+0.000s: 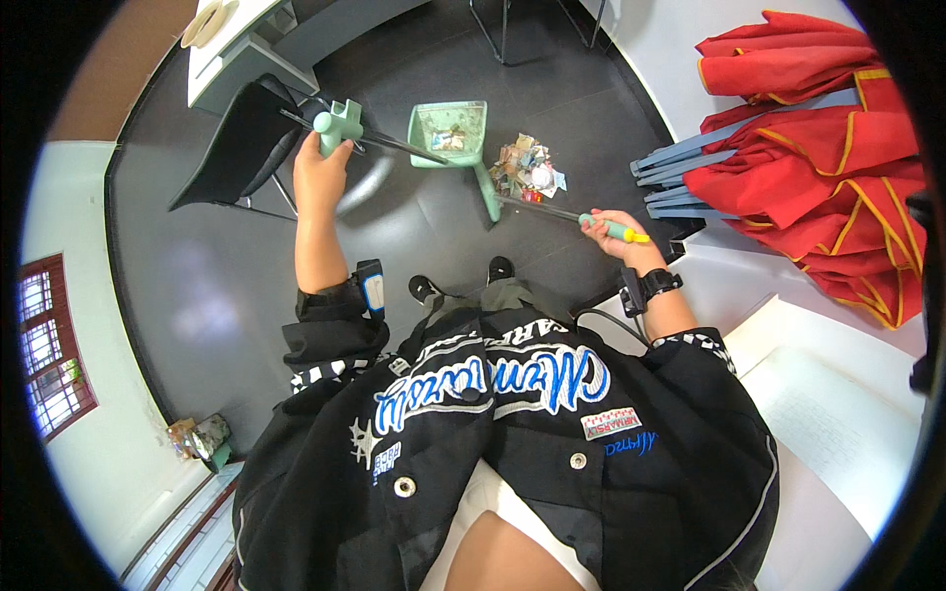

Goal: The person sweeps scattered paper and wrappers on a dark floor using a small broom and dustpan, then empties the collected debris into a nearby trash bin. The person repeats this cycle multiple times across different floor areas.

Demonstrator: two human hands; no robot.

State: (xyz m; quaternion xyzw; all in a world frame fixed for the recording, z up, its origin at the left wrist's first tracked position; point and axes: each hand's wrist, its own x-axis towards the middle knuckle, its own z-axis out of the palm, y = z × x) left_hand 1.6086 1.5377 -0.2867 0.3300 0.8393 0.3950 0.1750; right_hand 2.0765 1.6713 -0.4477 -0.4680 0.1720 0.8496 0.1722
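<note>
My left hand (323,173) is closed around the pale green top of a dustpan's handle (339,127). Its dark metal pole slants down to a light green dustpan (448,117) on the floor, where a few scraps (448,139) lie inside. In my right hand (617,233) is the green, yellow-tipped grip of a broom (604,229). The broom's pole reaches toward a narrow green broom head (487,193), whose bristles I cannot make out. Against its right side is a heap of litter (529,168), with paper scraps, wrappers and a red packet.
A black chair (240,140) and a white desk (240,55) stand at left. Folded red cloths with yellow edging (805,170) hang over grey-blue bars (687,164) at right. More rubbish (201,437) lies by the left wall. Black chair legs (502,37) are ahead.
</note>
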